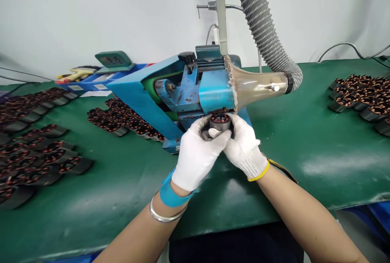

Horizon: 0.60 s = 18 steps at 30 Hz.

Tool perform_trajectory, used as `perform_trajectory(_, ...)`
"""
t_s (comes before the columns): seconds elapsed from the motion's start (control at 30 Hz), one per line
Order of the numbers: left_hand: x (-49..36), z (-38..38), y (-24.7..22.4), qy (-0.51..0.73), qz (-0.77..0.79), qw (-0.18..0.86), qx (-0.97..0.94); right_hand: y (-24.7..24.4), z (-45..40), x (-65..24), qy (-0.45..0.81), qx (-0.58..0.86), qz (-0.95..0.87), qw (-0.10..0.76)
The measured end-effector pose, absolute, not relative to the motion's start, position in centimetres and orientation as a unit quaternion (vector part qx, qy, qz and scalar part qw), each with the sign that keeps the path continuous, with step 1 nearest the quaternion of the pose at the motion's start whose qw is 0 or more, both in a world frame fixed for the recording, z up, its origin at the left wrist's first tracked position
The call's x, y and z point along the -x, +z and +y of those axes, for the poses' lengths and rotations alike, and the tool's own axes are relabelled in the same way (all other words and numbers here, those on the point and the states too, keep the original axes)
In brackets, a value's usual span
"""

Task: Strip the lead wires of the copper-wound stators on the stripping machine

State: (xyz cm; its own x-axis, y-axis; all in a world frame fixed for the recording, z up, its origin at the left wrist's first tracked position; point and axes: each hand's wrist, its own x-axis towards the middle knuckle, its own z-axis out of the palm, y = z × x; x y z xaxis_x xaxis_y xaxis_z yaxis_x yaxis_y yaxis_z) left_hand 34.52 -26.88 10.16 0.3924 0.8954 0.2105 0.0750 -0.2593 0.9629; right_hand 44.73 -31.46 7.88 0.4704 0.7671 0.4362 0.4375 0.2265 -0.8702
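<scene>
Between both gloved hands sits a motor stator (219,122), a dark round ring with copper windings showing on top. My left hand (199,149), in a white glove, is closed around its left and front side. My right hand (243,139), in a white knit glove with a yellow cuff edge, grips its right side. The stator is held upright at the front of a blue belt grinder (185,96), just under its hood. Whether it touches the machine I cannot tell. Some fingertips are hidden behind the stator.
A clear funnel (256,88) joins the grinder to a grey ribbed hose (265,23). Groups of stators stand on the green table (292,149) at left (36,157), behind the grinder (122,116) and at right (365,96). A blue bin (88,86) and a digital display (113,60) stand back left.
</scene>
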Motion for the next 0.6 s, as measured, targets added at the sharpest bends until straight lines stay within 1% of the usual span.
perform_trajectory(0.17,-34.6,-26.8,10.0,0.418,0.369,0.476,-0.680,7.3,-31.3,-44.5,0.100,0.583,-0.505,0.628)
perform_trajectory(0.33,-34.5,-26.9,10.0,0.411,0.352,0.498,-0.677,6.7,-31.1,-44.4,0.129,0.597,-0.476,0.633)
perform_trajectory(0.4,-33.8,-26.9,9.6,0.405,0.322,0.545,-0.660,6.7,-31.7,-44.5,0.136,0.599,-0.486,0.622)
perform_trajectory(0.47,-32.5,-26.7,9.2,0.385,0.277,0.624,-0.621,6.9,-32.7,-44.8,0.142,0.586,-0.527,0.599)
perform_trajectory(0.53,-31.1,-26.2,8.8,0.335,0.236,0.705,-0.579,7.2,-33.6,-45.1,0.145,0.560,-0.588,0.565)
perform_trajectory(0.6,-29.8,-25.6,8.5,0.281,0.212,0.750,-0.560,7.7,-34.2,-45.4,0.156,0.536,-0.640,0.528)
